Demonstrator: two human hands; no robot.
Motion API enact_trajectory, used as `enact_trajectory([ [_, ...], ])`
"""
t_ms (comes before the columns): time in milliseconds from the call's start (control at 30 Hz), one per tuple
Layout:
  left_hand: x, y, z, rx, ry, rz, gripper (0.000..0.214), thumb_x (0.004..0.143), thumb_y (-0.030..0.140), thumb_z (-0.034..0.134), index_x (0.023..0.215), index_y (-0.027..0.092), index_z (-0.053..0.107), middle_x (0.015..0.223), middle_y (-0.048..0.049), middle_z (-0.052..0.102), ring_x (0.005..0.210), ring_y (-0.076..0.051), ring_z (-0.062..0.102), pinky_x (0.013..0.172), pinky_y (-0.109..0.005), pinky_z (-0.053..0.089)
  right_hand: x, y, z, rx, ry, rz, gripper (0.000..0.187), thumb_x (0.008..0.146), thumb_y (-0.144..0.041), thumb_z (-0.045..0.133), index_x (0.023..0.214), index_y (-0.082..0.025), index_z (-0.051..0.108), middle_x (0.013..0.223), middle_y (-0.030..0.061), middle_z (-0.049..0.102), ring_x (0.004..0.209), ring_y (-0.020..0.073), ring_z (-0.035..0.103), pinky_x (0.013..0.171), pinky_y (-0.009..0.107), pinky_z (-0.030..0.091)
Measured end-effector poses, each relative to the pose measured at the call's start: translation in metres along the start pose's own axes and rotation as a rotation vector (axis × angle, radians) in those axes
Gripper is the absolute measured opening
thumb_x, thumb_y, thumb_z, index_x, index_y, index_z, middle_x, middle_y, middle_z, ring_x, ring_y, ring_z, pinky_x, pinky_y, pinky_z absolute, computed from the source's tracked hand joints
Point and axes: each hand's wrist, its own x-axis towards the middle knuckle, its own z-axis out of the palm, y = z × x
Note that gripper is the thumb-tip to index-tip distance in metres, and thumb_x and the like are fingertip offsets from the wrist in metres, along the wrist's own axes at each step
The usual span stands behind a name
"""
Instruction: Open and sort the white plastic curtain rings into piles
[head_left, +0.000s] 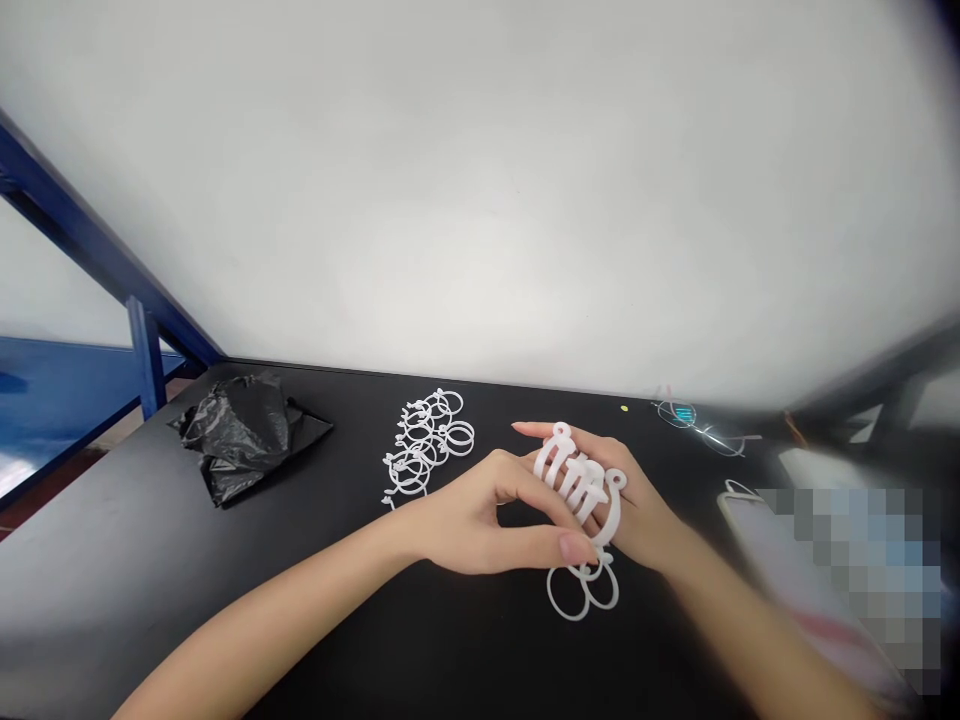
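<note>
My left hand (pixel 480 520) and my right hand (pixel 630 490) meet at the middle of the black table. Between them is a bunch of white plastic ring clips (pixel 581 490), with their flat toothed arms lying across my right fingers and my left fingers pressing on them. Several loops of the bunch (pixel 583 590) hang below the hands and rest on the tabletop. To the left of my left hand lies a tangled heap of similar white plastic rings (pixel 424 445).
A crumpled black plastic bag (pixel 244 440) lies at the far left of the black table (pixel 135 540). Eyeglasses (pixel 697 425) and a small yellow bead (pixel 624 408) sit at the back. A blurred pale flat object (pixel 810 570) lies at the right. A blue metal frame (pixel 97 240) rises at the left, against a white wall (pixel 480 180).
</note>
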Motion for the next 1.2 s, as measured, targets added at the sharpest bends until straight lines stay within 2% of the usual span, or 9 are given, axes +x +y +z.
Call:
enact_trajectory([
  [200, 0.001, 0.002, -0.001, 0.12, 0.099, 0.056, 0.015, 0.085, 0.026, 0.065, 0.076, 0.015, 0.068, 0.095, -0.0083, 0.061, 0.087, -0.018, 0.059, 0.083, -0.033, 0.051, 0.005, 0.013, 0.005, 0.004, 0.218, -0.058, 0.049, 0.083, -0.037, 0.06, 0.13, -0.024, 0.058, 0.064, -0.0033, 0.058, 0.055, 0.0145, 0.056, 0.054, 0.028, 0.048],
  [333, -0.002, -0.001, 0.003, 0.301, 0.306, 0.079, 0.01, 0.085, 0.023, 0.066, 0.083, 0.016, 0.06, 0.111, -0.0097, 0.057, 0.097, -0.018, 0.061, 0.084, -0.032, 0.053, 0.01, 0.019, 0.013, 0.002, 0.476, -0.104, 0.048, 0.083, -0.037, 0.055, 0.129, -0.021, 0.058, 0.073, 0.0002, 0.062, 0.068, 0.0182, 0.061, 0.067, 0.033, 0.053],
  [433, -0.004, -0.009, 0.007, 0.576, 0.488, 0.117, 0.035, 0.08, 0.033, 0.072, 0.104, 0.017, 0.051, 0.13, -0.0149, 0.051, 0.101, -0.022, 0.063, 0.074, -0.031, 0.056, 0.013, 0.026, 0.018, 0.003, 0.55, -0.17, 0.049, 0.082, -0.036, 0.055, 0.129, -0.022, 0.057, 0.076, 0.0015, 0.065, 0.074, 0.02, 0.064, 0.073, 0.035, 0.054],
  [500, -0.004, -0.015, 0.009, 0.78, 0.493, 0.11, 0.063, 0.079, 0.041, 0.072, 0.128, 0.017, 0.039, 0.14, -0.0195, 0.043, 0.099, -0.023, 0.065, 0.066, -0.031, 0.057, 0.014, 0.03, 0.021, -0.02, 0.573, -0.185, 0.044, 0.085, -0.036, 0.052, 0.126, -0.022, 0.058, 0.073, 0.0009, 0.064, 0.067, 0.0185, 0.063, 0.064, 0.032, 0.054],
  [600, -0.003, -0.023, 0.012, 0.997, 0.428, 0.076, 0.077, 0.087, 0.039, 0.058, 0.146, 0.015, 0.016, 0.148, -0.0228, 0.033, 0.103, -0.024, 0.065, 0.065, -0.031, 0.059, 0.014, 0.035, 0.026, -0.058, 0.557, -0.257, 0.041, 0.088, -0.037, 0.049, 0.125, -0.022, 0.058, 0.07, -0.0002, 0.063, 0.059, 0.0169, 0.06, 0.056, 0.03, 0.052],
  [800, -0.002, -0.034, 0.01, 1.293, 0.392, 0.047, 0.064, 0.092, 0.027, 0.043, 0.147, 0.006, 0.016, 0.151, -0.0244, 0.032, 0.127, -0.034, 0.05, 0.084, -0.039, 0.058, 0.013, 0.042, 0.033, -0.224, 0.46, -0.278, 0.044, 0.088, -0.017, 0.045, 0.131, -0.021, 0.051, 0.078, 0.0006, 0.069, 0.058, 0.0147, 0.061, 0.058, 0.027, 0.051],
  [1033, 0.0, -0.043, 0.001, 1.46, 0.34, -0.21, 0.058, 0.087, 0.011, 0.035, 0.143, 0.001, 0.023, 0.137, -0.0232, 0.051, 0.102, -0.027, 0.065, 0.063, -0.032, 0.058, 0.014, 0.043, 0.034, -0.488, 0.336, -0.238, 0.05, 0.08, -0.002, 0.041, 0.126, -0.018, 0.048, 0.091, 0.0059, 0.071, 0.067, 0.0171, 0.065, 0.061, 0.027, 0.05],
  [1133, 0.0, -0.044, 0.001, 1.494, 0.304, -0.268, 0.063, 0.081, 0.004, 0.036, 0.144, 0.002, 0.025, 0.137, -0.0223, 0.052, 0.089, -0.023, 0.069, 0.057, -0.03, 0.057, 0.014, 0.041, 0.035, -0.547, 0.288, -0.164, 0.048, 0.079, -0.003, 0.041, 0.126, -0.017, 0.046, 0.092, 0.0086, 0.07, 0.073, 0.0201, 0.067, 0.063, 0.029, 0.05],
  [1200, 0.0, -0.045, 0.003, 1.526, 0.27, -0.273, 0.068, 0.077, 0.0, 0.039, 0.144, 0.002, 0.025, 0.142, -0.0233, 0.047, 0.092, -0.023, 0.069, 0.06, -0.029, 0.058, 0.014, 0.042, 0.037, -0.586, 0.274, -0.102, 0.048, 0.08, -0.007, 0.043, 0.127, -0.016, 0.043, 0.089, 0.009, 0.07, 0.069, 0.0211, 0.065, 0.061, 0.03, 0.048],
])
